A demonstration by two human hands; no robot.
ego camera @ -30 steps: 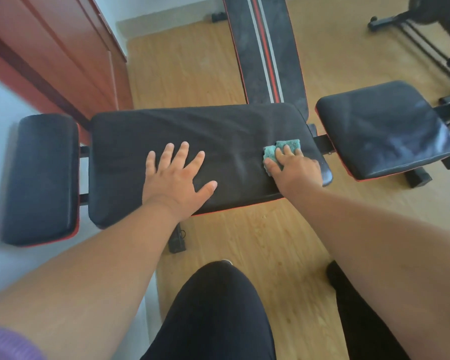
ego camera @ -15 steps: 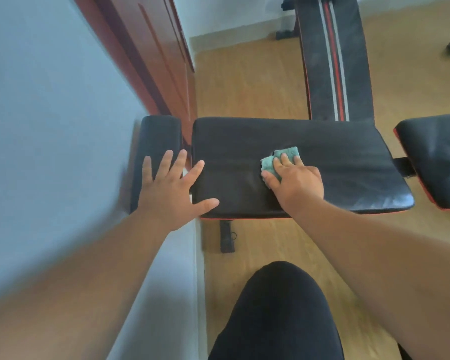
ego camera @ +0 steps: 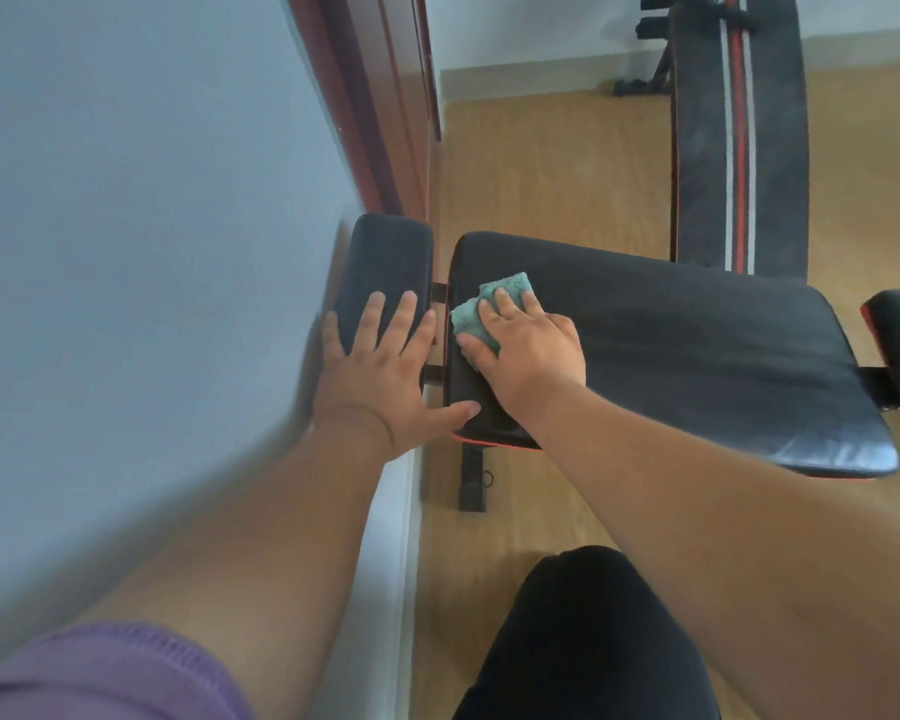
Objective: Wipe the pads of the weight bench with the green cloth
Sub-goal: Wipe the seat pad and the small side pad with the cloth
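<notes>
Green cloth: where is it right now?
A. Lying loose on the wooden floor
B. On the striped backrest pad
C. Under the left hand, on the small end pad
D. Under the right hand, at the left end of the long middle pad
D. The green cloth lies under the right hand, pressed on the left end of the long middle pad; the left hand lies spread and bare on the small end pad.

Purple short sleeve (ego camera: 100, 672), bare forearms, black trousers (ego camera: 588, 641).

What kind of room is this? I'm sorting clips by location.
Probably a home workout room: a padded weight bench, a striped exercise board on wood flooring, and a wooden cabinet by the wall.
</notes>
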